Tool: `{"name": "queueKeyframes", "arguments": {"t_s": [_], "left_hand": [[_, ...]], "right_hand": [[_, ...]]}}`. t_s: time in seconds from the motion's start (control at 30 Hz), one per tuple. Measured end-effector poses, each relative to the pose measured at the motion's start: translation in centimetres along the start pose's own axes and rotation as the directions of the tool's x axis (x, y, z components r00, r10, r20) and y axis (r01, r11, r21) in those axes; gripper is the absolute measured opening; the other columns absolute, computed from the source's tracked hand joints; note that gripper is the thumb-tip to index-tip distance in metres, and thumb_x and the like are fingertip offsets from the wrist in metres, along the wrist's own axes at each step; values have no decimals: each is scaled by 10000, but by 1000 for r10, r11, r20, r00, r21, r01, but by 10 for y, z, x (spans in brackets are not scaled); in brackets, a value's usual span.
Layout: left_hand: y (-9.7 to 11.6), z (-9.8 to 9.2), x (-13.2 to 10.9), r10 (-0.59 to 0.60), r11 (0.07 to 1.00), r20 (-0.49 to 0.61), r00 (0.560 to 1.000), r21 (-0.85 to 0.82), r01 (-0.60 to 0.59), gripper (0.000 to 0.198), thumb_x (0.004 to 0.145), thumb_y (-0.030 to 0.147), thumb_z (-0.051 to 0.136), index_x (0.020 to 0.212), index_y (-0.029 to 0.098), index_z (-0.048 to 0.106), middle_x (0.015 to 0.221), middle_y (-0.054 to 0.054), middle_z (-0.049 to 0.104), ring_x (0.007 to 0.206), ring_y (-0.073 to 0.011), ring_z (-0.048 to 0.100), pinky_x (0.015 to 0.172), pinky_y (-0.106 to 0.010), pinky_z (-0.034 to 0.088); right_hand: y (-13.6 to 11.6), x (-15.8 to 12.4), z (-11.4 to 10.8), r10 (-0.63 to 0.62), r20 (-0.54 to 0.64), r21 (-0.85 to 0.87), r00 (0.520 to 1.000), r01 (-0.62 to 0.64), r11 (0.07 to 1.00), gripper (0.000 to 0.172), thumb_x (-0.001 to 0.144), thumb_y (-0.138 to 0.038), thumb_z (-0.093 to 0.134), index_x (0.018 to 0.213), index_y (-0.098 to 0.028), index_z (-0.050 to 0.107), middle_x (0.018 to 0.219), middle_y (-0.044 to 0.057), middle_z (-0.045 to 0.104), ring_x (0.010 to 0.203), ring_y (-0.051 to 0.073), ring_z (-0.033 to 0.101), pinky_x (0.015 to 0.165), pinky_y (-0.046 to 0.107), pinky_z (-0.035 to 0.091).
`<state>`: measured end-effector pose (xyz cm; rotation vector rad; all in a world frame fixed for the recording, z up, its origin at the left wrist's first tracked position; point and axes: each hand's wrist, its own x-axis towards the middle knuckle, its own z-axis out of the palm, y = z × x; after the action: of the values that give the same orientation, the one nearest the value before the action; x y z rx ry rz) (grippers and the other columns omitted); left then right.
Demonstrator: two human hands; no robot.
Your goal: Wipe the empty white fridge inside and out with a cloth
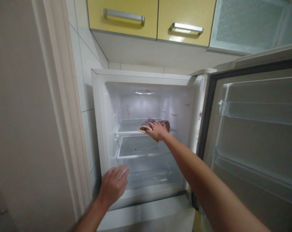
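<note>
Right hand: your fingers bend over the folded cloth and have hold of it, with little gap showing.
Folded cloth: soft, patterned in brown and muted purple, pale-hemmed; it is at the upper shelf's front edge, toward the right corner.
Left hand: your fingers are loosely curled and parted, with nothing visible in them, near the refrigerator's lower left corner.
Upper shelf: a flat pane, white-trimmed; you seem partway through, though which surfaces the cloth has covered cannot be told.
Lower shelf: similar pane; a dark speck lies on it, so this part looks unfinished.
Drawer: smooth, transparent, boxy.
Door: swung open, with a dark gasket.
</note>
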<state>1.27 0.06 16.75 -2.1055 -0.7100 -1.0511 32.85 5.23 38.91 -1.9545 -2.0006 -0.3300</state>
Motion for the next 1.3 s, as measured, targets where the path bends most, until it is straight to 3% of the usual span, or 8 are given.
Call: {"name": "queueKeyframes", "arguments": {"t_s": [0.17,0.47,0.6,0.7,0.77,0.97,1.17,1.3], "left_hand": [[-58,-21,86,-322,912,-344,882,136,386,912,971,236,635,1736,132,149,1733,-251,369,1617,-400,371,1261,-587,428],[-77,5,78,-298,927,-392,870,98,361,983,938,238,699,1743,124,148,1754,-256,358,1631,-425,361,1275,-582,457],[-76,4,80,-318,927,-381,868,64,368,1009,922,244,727,1747,151,153,1754,-251,356,1619,-449,370,1263,-619,470],[-75,4,82,-324,924,-386,864,66,376,1017,918,246,733,1746,148,152,1741,-261,371,1600,-463,397,1232,-636,503],[-74,3,83,-315,921,-401,860,89,379,1007,917,244,732,1743,135,167,1727,-267,393,1587,-463,420,1207,-627,531],[-71,3,85,-300,913,-428,853,131,387,962,923,230,707,1732,103,202,1723,-254,404,1593,-428,426,1211,-573,541],[-75,4,82,-281,927,-423,862,113,358,933,948,216,671,1735,108,183,1760,-231,338,1633,-396,359,1280,-563,466],[-74,1,82,-283,929,-385,878,119,352,946,963,205,660,1743,128,129,1775,-231,292,1646,-399,327,1282,-583,459]], "right_hand": [[-3,-1,-1,-24,-47,-28,999,23,999,628,1044,-670,497,1569,-338,581,1506,132,639,1402,388,562,1181,618,423],[-6,-28,-33,-294,-231,-219,927,245,945,484,1059,-184,520,1491,-362,646,1434,107,610,1311,298,563,1082,430,510],[-2,-34,-99,-406,-658,-362,635,206,909,437,1098,-232,473,1468,-346,677,1390,134,567,1263,297,563,1106,490,508],[8,-18,-156,-239,-894,-244,378,37,969,494,1081,-258,458,1556,-308,585,1448,152,487,1380,352,493,1132,595,479],[18,1,-186,-110,-950,-123,293,-26,992,551,1061,-281,437,1608,-264,503,1478,174,464,1407,385,466,1114,662,465],[-8,46,-202,-5,-931,-22,366,-42,999,538,1053,-501,461,1523,-256,550,1524,168,520,1392,396,469,1144,697,413],[-133,52,-161,-377,-808,-289,453,252,924,629,1006,-367,547,1625,-282,481,1665,173,418,1572,444,273,1188,748,307],[-128,48,-167,-706,-546,-546,451,448,708,444,1039,-318,494,1458,-340,639,1623,84,504,1538,367,359,1178,673,320]]}}
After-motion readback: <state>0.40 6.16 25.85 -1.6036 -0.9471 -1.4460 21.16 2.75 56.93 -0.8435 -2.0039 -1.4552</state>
